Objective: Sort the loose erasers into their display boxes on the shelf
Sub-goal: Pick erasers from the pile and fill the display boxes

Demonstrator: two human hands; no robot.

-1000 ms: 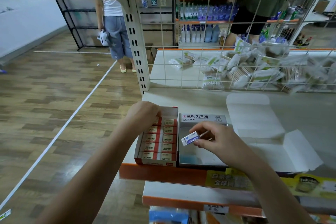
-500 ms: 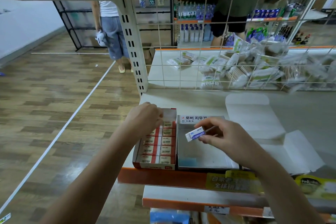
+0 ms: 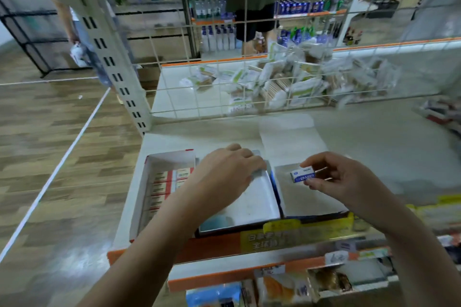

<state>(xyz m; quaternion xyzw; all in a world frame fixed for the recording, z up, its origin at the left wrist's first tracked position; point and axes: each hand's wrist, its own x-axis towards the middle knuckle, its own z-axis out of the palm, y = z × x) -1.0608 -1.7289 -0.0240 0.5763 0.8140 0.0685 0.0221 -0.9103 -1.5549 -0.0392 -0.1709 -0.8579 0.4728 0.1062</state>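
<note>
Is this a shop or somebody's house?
Most likely a shop. There are orange-edged shelves with price tags, rows of bottles behind, and a display box full of erasers.

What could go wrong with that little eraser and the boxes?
The right hand only pinches the eraser by its ends, so it might slip and fall. The left hand rests on the empty box, which sits at the shelf's front edge; a nudge might tip it off.
</note>
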